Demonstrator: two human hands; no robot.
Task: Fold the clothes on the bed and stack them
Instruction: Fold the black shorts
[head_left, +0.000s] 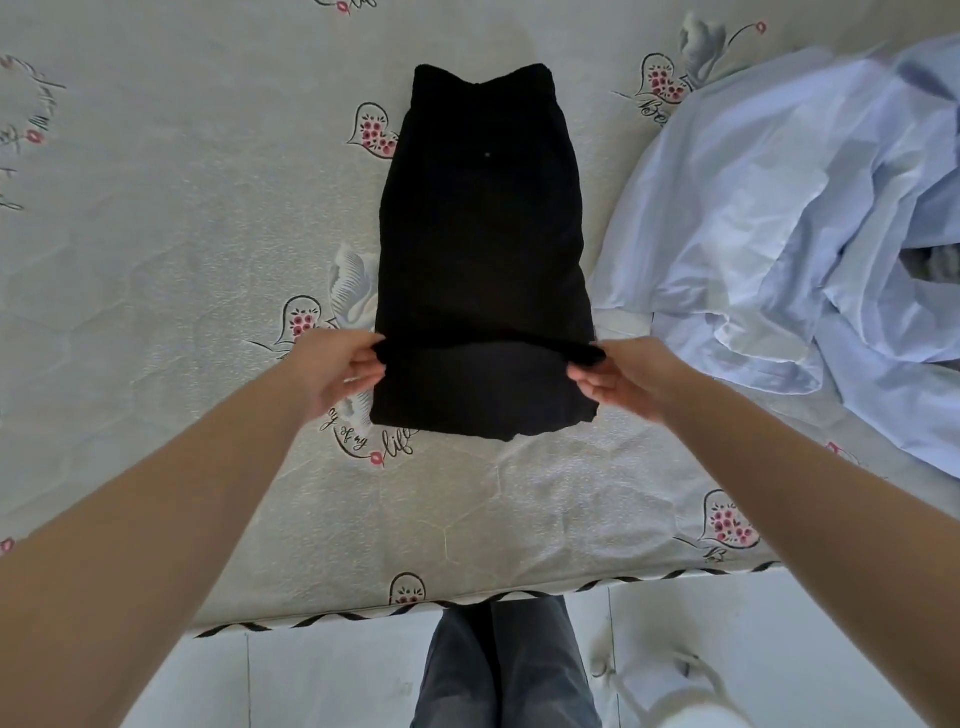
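A black garment (480, 218) lies lengthwise in the middle of the bed, narrow end away from me. A fold crosses it near my end. My left hand (332, 366) pinches the left edge of that fold. On the opposite side, my right hand (621, 376) pinches the fold's right edge. Below the fold, the garment's near part lies flat on the mattress (182, 249).
A crumpled pale blue shirt (795, 218) is heaped on the right side of the bed. The mattress has a light cover printed with hearts and flowers. Its front edge (467, 603) runs across below my arms, with white floor tiles and my legs beneath.
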